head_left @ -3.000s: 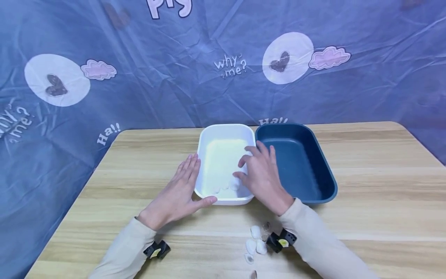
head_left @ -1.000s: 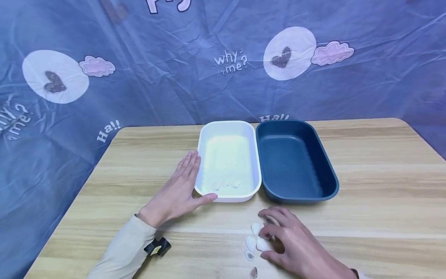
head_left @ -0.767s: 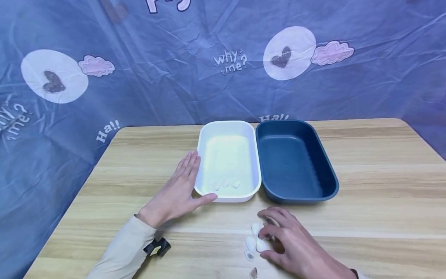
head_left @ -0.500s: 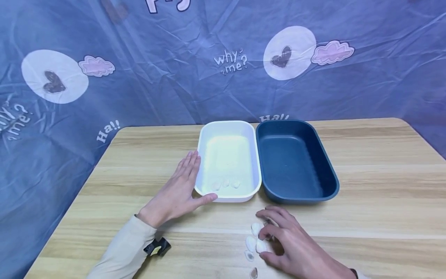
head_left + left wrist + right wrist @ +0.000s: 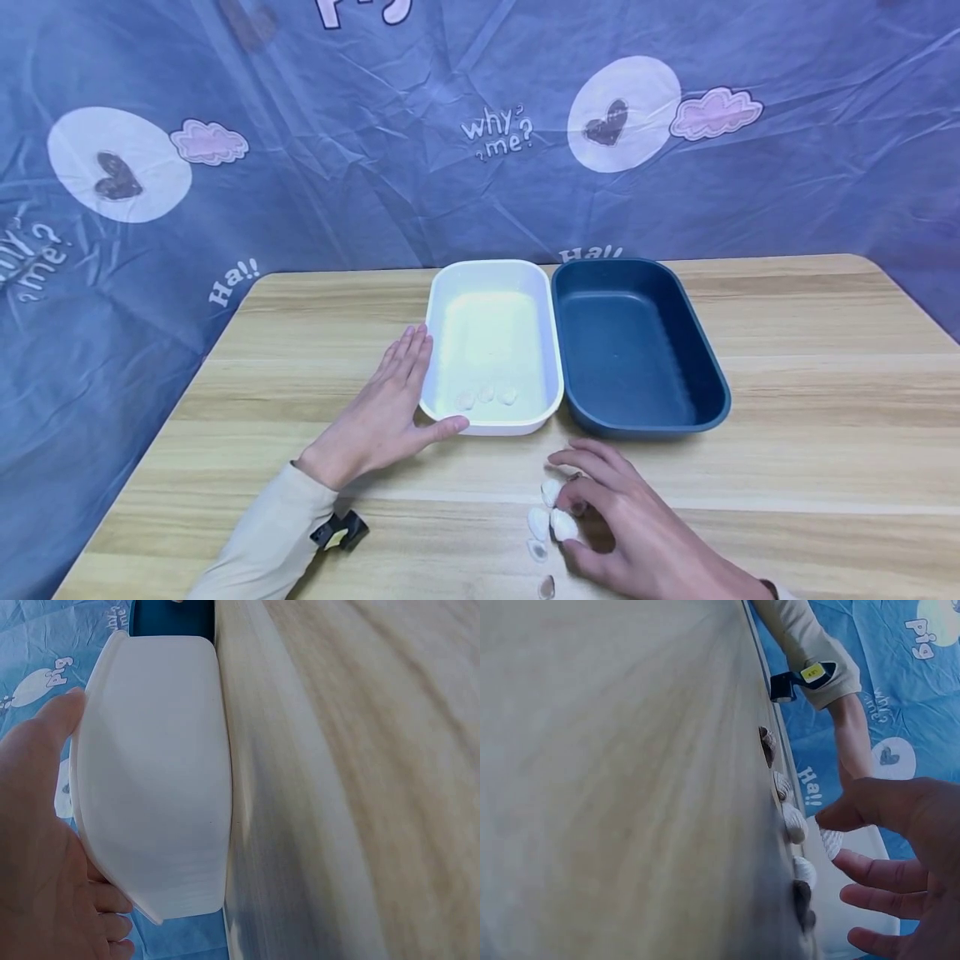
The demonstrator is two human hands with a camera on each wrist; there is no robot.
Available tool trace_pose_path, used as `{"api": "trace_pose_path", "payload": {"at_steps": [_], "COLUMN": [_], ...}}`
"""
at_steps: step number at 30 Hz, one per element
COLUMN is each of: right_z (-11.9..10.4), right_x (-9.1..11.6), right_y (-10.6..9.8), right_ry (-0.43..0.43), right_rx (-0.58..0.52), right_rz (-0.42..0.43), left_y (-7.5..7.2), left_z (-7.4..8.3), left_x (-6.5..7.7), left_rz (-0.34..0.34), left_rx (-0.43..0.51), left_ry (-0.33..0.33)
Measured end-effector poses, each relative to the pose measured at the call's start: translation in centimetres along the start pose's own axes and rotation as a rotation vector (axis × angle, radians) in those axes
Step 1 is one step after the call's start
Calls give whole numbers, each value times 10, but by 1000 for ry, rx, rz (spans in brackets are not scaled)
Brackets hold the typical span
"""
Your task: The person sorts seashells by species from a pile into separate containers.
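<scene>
My left hand [image 5: 378, 412] rests with straight fingers against the left side of the white tray [image 5: 495, 429], its thumb over the near rim. Three pale shells [image 5: 486, 394] lie near the front inside that tray. At the front of the table my right hand [image 5: 641, 529] pinches a white ribbed seashell [image 5: 831, 841] between thumb and index finger, the other fingers spread. Left of it lie more white shells [image 5: 538, 523], a smaller grey-centred shell [image 5: 537, 549] and a brown one [image 5: 547, 587]. Darker shells [image 5: 802, 900] sit partly hidden under the right hand.
A dark blue tray [image 5: 630, 431] stands right beside the white one, on its right. Both are near the back edge of the wooden table [image 5: 810, 400]. Behind hangs a blue printed cloth [image 5: 405, 183]. A black wrist camera [image 5: 339, 532] is on the left sleeve.
My right hand has come from the white tray down to the shells on the table and now pinches a white one, which has tilted slightly. The left hand stays at the white tray.
</scene>
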State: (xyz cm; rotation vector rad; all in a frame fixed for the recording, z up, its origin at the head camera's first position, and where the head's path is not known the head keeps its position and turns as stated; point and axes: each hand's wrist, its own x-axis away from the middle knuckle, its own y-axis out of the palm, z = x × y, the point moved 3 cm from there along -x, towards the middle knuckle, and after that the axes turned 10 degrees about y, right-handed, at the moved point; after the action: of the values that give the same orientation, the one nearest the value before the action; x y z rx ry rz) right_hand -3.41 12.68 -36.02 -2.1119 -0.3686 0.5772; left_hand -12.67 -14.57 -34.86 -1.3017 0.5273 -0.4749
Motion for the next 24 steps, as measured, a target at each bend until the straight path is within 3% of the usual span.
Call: {"api": "trace_pose_path", "payload": {"at_steps": [8,16,24], "right_z": [-6,-7,-13], "right_x": [-6,-11,-14], "right_y": [-16,-21,-27], "right_ry": [-44,17,-28], "right_rx": [-18,-16,-54], "right_rz": [76,54,36], "left_y": [0,0,-2], "left_z": [1,1,1], "left_x": [-1,0,0], "left_rz": [-5,-1,0], "left_rx": [6,4,11], "left_ry": [1,4,-1]}}
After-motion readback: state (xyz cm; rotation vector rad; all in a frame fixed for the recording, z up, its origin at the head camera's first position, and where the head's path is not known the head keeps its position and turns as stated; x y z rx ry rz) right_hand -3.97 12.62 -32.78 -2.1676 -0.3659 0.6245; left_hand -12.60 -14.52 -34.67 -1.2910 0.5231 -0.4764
